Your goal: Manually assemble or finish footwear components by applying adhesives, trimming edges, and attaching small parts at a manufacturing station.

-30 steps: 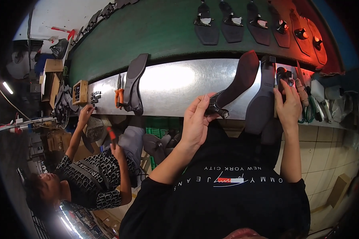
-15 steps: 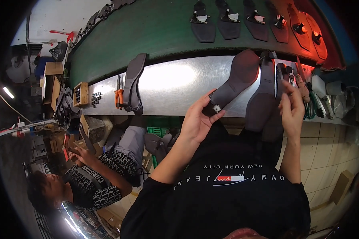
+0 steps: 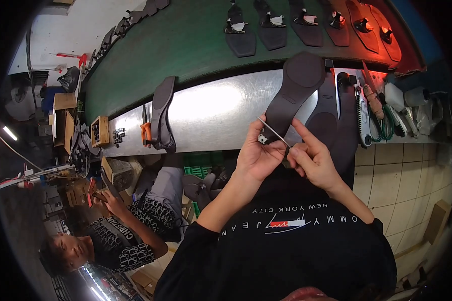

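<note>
A dark brown sandal sole [image 3: 297, 83] is tilted up over the metal bench strip, its near end held in my left hand [image 3: 256, 159]. A small white-and-black piece [image 3: 262, 139] shows at that end beside my left fingers. My right hand [image 3: 314, 165] is closed on a thin metal rod-like tool [image 3: 272, 130], its grip end hidden in the fingers. The rod crosses over the near end of the sole, toward my left fingertips; its exact kind cannot be told. Just right of the held sole lies another dark sole [image 3: 325, 113] on the bench edge.
Orange-handled pliers [image 3: 145, 129], dark soles [image 3: 162, 108] and a small wooden box [image 3: 100, 131] lie leftward on the metal strip. A utility knife [image 3: 363, 115] and green cord [image 3: 387, 125] are at right. Several sandals stand on the green bench [image 3: 186, 45]. A co-worker [image 3: 120, 226] sits at left.
My right hand has come from the tools at the right to the near end of the sole and now holds the thin rod. The sole has turned more upright.
</note>
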A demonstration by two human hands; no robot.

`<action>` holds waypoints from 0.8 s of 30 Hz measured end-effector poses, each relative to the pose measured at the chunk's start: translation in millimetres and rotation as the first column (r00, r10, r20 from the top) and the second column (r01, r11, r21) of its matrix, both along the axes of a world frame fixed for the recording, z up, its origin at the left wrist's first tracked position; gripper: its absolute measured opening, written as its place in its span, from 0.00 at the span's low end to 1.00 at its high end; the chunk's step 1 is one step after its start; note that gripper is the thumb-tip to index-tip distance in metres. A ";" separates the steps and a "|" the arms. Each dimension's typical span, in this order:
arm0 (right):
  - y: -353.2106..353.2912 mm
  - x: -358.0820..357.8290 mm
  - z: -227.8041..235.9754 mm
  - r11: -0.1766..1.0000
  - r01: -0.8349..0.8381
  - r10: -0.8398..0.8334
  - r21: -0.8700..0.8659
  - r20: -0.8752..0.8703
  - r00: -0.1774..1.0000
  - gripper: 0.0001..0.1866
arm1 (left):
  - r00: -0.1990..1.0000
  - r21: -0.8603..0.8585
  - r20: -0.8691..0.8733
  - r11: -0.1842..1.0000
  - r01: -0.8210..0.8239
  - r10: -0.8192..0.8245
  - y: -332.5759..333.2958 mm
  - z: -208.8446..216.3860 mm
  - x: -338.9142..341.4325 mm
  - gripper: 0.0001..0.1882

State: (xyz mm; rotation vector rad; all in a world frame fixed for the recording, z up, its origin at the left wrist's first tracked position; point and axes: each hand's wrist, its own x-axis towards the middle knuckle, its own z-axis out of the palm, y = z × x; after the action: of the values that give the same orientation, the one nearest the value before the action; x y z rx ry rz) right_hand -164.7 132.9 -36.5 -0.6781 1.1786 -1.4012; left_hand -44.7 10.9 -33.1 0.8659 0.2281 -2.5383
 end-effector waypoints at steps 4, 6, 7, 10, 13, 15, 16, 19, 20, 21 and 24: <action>-1.0 1.8 -13.5 0.987 0.091 -0.119 -0.132 -0.220 0.968 0.26 | 0.997 0.095 0.073 0.995 -0.036 0.029 2.7 6.1 -7.6 0.08; -1.1 -0.8 -9.6 0.988 0.145 -0.150 -0.057 -0.118 0.982 0.22 | 0.995 0.065 0.102 0.998 -0.014 0.007 3.7 11.0 -10.0 0.08; -1.5 -3.7 -7.8 0.988 0.142 -0.148 -0.057 -0.120 0.982 0.22 | 0.991 0.037 0.132 0.999 0.010 -0.015 3.9 12.5 -10.1 0.09; -0.1 -17.9 -2.3 0.995 0.097 -0.094 -0.009 0.166 0.982 0.20 | 0.991 -0.013 0.132 1.000 0.014 -0.012 4.4 9.3 -6.0 0.11; 2.5 -26.3 5.4 1.000 -0.022 0.017 0.015 0.287 0.958 0.23 | 0.951 -0.176 0.306 0.984 0.013 0.043 1.7 12.2 -10.2 0.16; 4.9 -19.0 13.3 0.996 -0.086 0.075 0.031 0.261 0.963 0.26 | 0.915 -0.405 0.379 0.914 0.031 0.137 0.6 8.3 -14.2 0.21; 4.6 -14.3 16.6 0.989 -0.140 0.124 0.051 0.235 0.964 0.30 | 0.872 -0.603 0.428 0.793 0.081 0.236 0.0 5.9 -16.7 0.26; -0.4 -4.3 16.9 0.979 -0.186 0.145 0.084 0.354 0.924 0.34 | 0.827 -0.794 0.393 0.602 0.085 0.402 -0.5 -3.7 -19.3 0.35; -1.0 -2.6 16.1 0.978 -0.182 0.126 0.101 0.410 0.903 0.34 | 0.814 -0.880 0.336 0.467 0.091 0.474 -0.4 -6.4 -19.8 0.35; 0.4 1.3 11.7 0.989 -0.113 0.064 0.098 0.405 0.912 0.30 | 0.812 -0.879 0.337 0.469 0.090 0.477 -1.2 -9.6 -20.4 0.35; -0.4 -12.3 -1.5 0.997 -0.014 -0.025 0.071 0.517 0.856 0.25 | 0.796 -0.896 0.336 0.430 0.106 0.504 -3.2 -14.2 -20.0 0.37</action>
State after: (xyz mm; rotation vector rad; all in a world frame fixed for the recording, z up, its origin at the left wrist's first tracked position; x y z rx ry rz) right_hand -176.9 132.5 -37.9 -0.2144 0.7924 -1.4199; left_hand -64.8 7.7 -47.3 0.9586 -1.0680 -1.5905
